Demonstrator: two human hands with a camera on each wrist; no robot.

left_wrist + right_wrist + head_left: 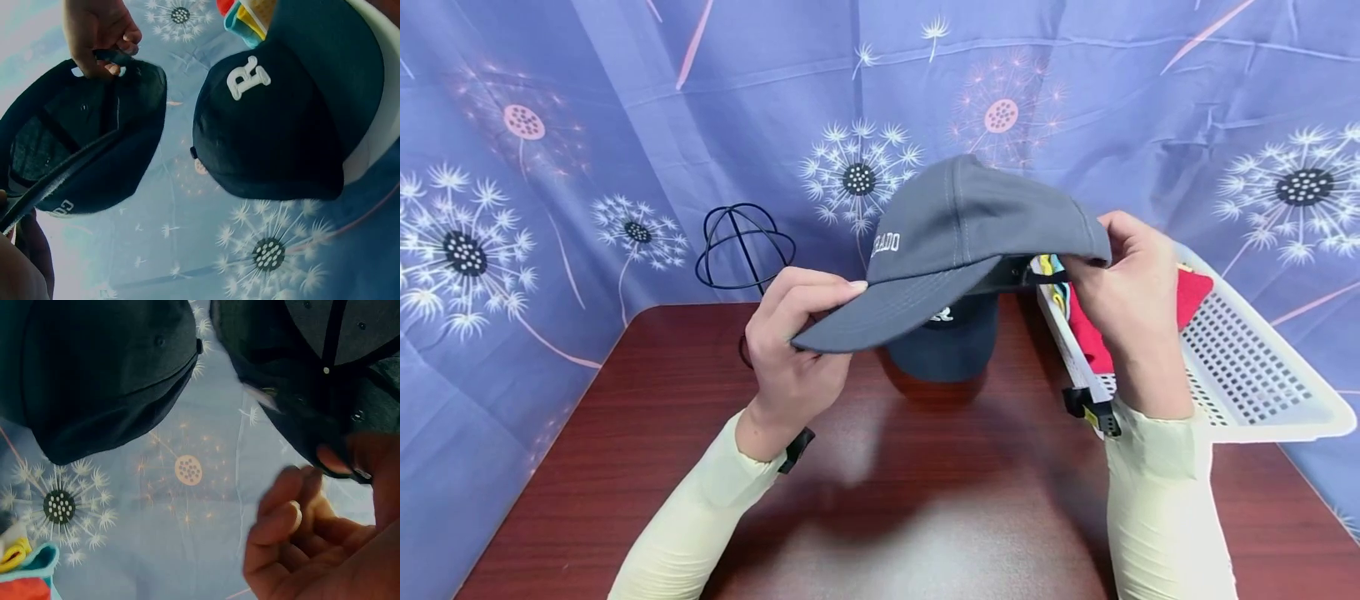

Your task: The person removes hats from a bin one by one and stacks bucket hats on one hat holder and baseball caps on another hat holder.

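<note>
Your left grip (777, 350) and right grip (1135, 304) pinch the grey cloth cap (1000, 208) at brim (887, 312) and back (1092, 233), supporting both ends.

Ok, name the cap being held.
The gray cap, held up by the left hand and the right hand; the darker, R-marked cap behind it is touched by neither.
</note>
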